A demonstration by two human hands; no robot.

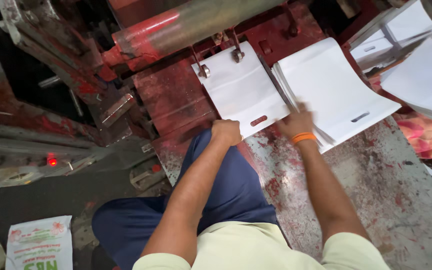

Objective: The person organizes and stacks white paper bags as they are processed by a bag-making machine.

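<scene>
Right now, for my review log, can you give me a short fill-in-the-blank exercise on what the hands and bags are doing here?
1. The left hand rests at the near edge of a single ____ bag on the machine bed.
2. The right hand touches a ____ of bags.
3. The wristband on the right wrist is ____.

Missing words: white; stack; orange

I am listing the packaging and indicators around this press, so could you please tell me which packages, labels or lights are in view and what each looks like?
Printed sack: floor, bottom left; white, rectangular, green lettering, pink flower motifs.
Indicator light: left machine panel; small, round, glowing red.
Stack of bags: feed table, under the right hand; white, unprinted, slot handle.
Single bag: held at its edge by the left hand; white, blank.
</scene>
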